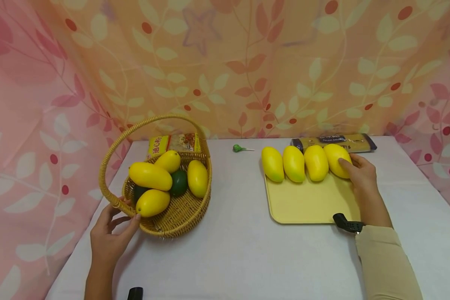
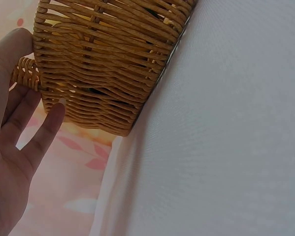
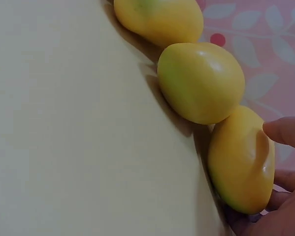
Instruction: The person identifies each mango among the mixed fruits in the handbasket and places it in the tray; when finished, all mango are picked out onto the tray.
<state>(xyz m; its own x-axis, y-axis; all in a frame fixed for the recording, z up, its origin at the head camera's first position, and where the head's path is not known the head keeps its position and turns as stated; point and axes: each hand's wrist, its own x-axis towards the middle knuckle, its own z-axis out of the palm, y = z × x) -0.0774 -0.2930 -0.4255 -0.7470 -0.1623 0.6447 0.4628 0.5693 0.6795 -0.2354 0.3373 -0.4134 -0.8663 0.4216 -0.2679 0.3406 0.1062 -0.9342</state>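
In the head view my left hand holds the rim of a wicker basket at the foot of its arched handle. The left wrist view shows the fingers against the basket's woven wall. Several yellow mangoes and dark green round fruits lie inside. My right hand holds the rightmost mango of a row at the far edge of a yellow tray. In the right wrist view, the thumb and fingers lie around that mango, which touches its neighbour.
Behind the basket lies a yellow-and-red food packet. A green lollipop is at the back middle of the white table. Behind the tray lies a pasta packet. Floral curtains stand close behind and at the sides.
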